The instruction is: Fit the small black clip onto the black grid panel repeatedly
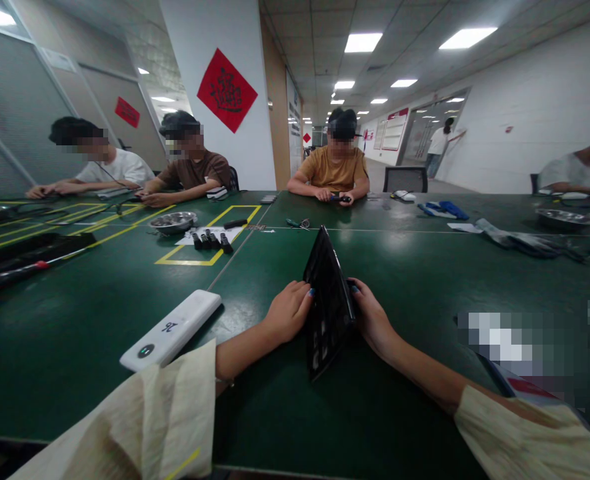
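A thin, flat black panel [329, 307], glossy and shaped like a tablet, stands tilted on edge above the green table in front of me. Its left face carries greyish patches or reflections; I cannot tell its exact kind. My left hand [291, 308] grips it from the left, thumb against the left face and the other fingers partly hidden. From the right, my right hand [369, 317] is closed on its far side, with most fingers behind the panel. Left of my left forearm lies a white power bank [175, 330] marked 26.
The green table [255, 427] spreads around me. Several black cylindrical parts [212, 240] lie on paper near a metal bowl [173, 223]. A red-and-black screwdriver [35, 270] is at left, pliers [297, 223] ahead, gloves [515, 237] at right. Several people sit around the table.
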{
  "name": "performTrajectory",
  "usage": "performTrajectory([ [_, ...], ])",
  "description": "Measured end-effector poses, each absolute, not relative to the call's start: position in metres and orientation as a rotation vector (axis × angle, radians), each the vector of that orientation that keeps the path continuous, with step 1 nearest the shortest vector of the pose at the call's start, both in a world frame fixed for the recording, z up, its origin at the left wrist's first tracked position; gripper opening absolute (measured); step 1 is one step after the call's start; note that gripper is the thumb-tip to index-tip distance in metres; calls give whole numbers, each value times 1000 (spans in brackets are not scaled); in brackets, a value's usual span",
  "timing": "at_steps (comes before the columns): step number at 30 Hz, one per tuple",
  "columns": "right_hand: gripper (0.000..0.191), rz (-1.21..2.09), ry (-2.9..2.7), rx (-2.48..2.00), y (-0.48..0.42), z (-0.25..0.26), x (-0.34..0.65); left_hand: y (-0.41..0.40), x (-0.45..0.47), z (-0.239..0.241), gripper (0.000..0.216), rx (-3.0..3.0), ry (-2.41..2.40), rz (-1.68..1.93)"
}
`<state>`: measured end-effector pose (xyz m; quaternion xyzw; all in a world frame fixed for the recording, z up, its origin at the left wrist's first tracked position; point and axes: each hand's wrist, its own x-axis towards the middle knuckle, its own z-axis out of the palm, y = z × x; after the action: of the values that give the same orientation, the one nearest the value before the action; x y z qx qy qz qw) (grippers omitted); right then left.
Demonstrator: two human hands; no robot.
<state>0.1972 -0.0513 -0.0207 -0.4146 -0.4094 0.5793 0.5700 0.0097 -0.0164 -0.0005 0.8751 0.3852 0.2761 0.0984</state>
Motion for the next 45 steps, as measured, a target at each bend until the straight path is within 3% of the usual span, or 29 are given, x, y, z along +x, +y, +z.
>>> performTrajectory([
  [4, 47, 1348, -997, -973, -50, -24, 198, -18, 9, 2, 30, 2586, 1135, 870],
  [14, 50, 1330, -1039, -1005, -52, -22, 198, -16, 11, -1, 51, 2407, 1238, 829],
  [27, 46, 1328, -1055, -1028, -51, -21, 199, -22, 11, 0, 29, 2359, 1303, 898],
  [45, 42, 1311, -1014, -1038, -52, -18, 198, -20, 10, 2, 43, 2438, 1222, 807],
])
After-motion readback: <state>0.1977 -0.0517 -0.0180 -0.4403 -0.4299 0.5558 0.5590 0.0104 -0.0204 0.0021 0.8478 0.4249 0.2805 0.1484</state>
